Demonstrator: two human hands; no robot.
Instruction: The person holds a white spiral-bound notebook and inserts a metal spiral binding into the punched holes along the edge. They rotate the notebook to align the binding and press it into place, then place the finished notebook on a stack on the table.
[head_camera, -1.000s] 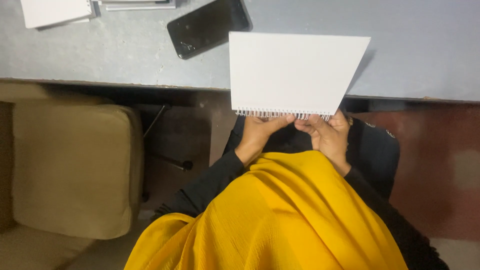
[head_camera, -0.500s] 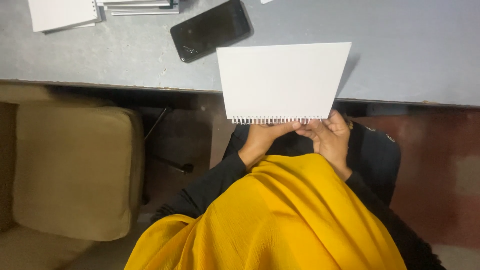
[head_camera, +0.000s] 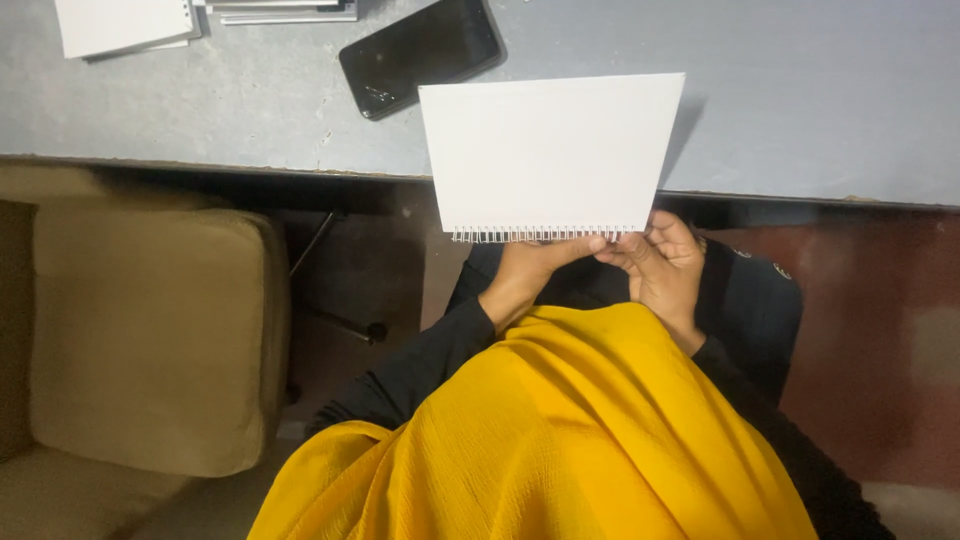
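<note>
Two hands meet at the wire-bound edge of a white spiral notebook (head_camera: 552, 155). Left hand (head_camera: 535, 265) closed on the binding from below, fingers curled along the coil near its middle. Right hand (head_camera: 665, 265) just beside it, fingertips pinching the coil toward its right end; the two hands touch or nearly touch.

Notebook: plain white cover, blank, rectangular, wider than tall. Metal coil runs along the near edge, the loops showing as a fine comb. It is held up in the air at the near edge of the grey table (head_camera: 800, 100), its far part over the tabletop, the coil edge hanging out past the table's rim. Sheet tilted slightly, right corner a little higher. It throws a soft shadow on the table at its right side.

Around it: black phone (head_camera: 420, 55) lies face up on the table, just beyond the notebook's upper left corner, apart from it. Another white pad (head_camera: 125, 25) at the far left of the table, and a stack of flat pads (head_camera: 285, 10) next to it, cut by the frame. Tan cushioned seat (head_camera: 150, 340) at left, below the table. Yellow cloth (head_camera: 560, 440) over black sleeves fills the foreground. Reddish floor at right.
</note>
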